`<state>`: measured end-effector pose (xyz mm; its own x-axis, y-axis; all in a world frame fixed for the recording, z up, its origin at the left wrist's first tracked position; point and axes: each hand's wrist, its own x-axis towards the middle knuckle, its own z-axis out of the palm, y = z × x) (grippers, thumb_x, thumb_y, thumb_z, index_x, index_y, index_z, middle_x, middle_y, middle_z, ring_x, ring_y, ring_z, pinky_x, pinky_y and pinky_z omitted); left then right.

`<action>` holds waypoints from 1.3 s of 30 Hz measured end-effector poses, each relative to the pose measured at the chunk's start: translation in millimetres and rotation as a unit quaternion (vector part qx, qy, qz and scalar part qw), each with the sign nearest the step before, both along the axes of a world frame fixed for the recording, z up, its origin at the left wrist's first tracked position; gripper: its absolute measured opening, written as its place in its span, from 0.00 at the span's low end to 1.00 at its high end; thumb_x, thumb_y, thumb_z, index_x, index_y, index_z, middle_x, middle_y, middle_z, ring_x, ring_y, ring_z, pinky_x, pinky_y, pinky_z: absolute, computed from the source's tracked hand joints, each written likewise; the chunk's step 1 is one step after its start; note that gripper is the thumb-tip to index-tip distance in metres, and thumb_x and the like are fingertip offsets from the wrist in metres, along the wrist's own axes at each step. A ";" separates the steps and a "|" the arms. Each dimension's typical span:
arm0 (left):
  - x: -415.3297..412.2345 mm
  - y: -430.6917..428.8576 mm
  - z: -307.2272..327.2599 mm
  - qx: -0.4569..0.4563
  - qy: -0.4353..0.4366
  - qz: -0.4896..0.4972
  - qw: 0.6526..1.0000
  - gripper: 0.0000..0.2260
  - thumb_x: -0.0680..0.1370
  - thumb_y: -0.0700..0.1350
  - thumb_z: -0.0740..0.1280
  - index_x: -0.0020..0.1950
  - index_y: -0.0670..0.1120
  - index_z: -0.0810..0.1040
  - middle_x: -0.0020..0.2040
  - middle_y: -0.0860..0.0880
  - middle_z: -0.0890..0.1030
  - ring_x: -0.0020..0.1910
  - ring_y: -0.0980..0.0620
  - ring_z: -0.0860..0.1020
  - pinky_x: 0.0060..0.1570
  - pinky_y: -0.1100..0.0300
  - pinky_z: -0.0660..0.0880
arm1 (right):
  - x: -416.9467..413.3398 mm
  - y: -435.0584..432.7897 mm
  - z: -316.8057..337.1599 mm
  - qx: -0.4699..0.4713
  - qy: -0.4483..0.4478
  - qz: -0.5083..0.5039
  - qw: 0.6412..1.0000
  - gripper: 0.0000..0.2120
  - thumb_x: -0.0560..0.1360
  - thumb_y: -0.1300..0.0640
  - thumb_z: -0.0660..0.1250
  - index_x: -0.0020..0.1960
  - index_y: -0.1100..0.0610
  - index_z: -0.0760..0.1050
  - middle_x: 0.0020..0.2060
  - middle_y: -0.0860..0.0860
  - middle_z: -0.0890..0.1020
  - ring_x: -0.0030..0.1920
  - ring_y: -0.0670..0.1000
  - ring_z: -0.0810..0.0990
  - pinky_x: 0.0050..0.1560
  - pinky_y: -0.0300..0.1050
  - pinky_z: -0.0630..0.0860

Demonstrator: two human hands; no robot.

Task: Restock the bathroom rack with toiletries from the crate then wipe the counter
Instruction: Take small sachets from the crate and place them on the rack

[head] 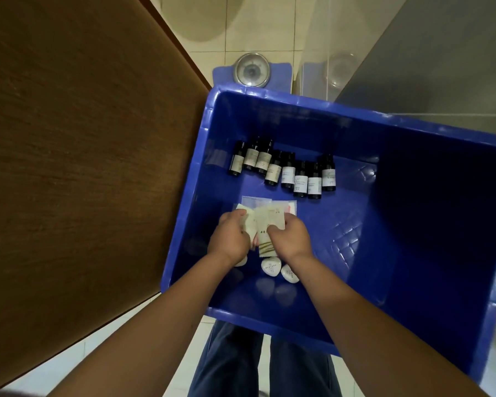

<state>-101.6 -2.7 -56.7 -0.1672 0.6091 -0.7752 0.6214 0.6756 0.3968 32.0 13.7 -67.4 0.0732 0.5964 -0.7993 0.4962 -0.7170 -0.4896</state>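
A big blue plastic crate fills the middle and right of the view. Along its far inner side lies a row of several small dark bottles with pale labels. In front of them is a pile of cream paper sachets. My left hand and my right hand are both down in the crate, closed on sachets from that pile. Small white rounded soap packs lie just below my hands, partly hidden by my wrists.
A brown wooden door stands close on the left, touching the crate's left rim. Beyond the crate sits a blue bathroom scale with a round dial on pale floor tiles. A glass panel and a grey wall are on the right. My legs show below.
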 end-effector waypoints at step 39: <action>50.0 8.7 172.6 0.111 -0.089 -0.064 0.988 0.11 0.78 0.46 0.68 0.55 0.49 0.68 0.49 0.52 0.77 0.45 0.51 0.79 0.34 0.51 0.82 | 62.3 -42.6 182.8 0.141 0.024 -0.253 0.957 0.07 0.78 0.56 0.63 0.55 0.49 0.71 0.44 0.46 0.80 0.37 0.51 0.81 0.31 0.53 0.81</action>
